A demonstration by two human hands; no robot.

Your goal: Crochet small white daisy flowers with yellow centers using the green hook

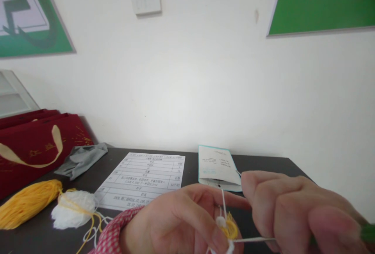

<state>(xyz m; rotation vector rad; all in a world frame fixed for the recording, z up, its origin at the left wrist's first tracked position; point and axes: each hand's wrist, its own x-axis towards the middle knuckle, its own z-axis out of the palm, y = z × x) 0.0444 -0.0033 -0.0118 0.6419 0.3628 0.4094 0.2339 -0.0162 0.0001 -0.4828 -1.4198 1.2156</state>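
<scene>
Low in the head view, my left hand (pixel 187 217) pinches a small crochet piece (pixel 230 228) of yellow and white yarn between thumb and fingers. A white strand runs up from the piece over the left index finger. My right hand (pixel 295 211) is closed around a crochet hook (pixel 254 240), whose thin metal shaft points left and meets the piece. Part of a green handle shows at the right edge of the view. Whether the hook's tip is inside a stitch cannot be made out.
On the dark table (pixel 263 164) lie a yellow yarn skein (pixel 31 203), a white yarn ball (pixel 74 209) with loose strands, a printed sheet (pixel 146 180) and a white pouch (pixel 218 166). Red gift bags (pixel 38 141) and a grey cloth (pixel 83 160) are at the left. A white wall (pixel 187 70) rises behind.
</scene>
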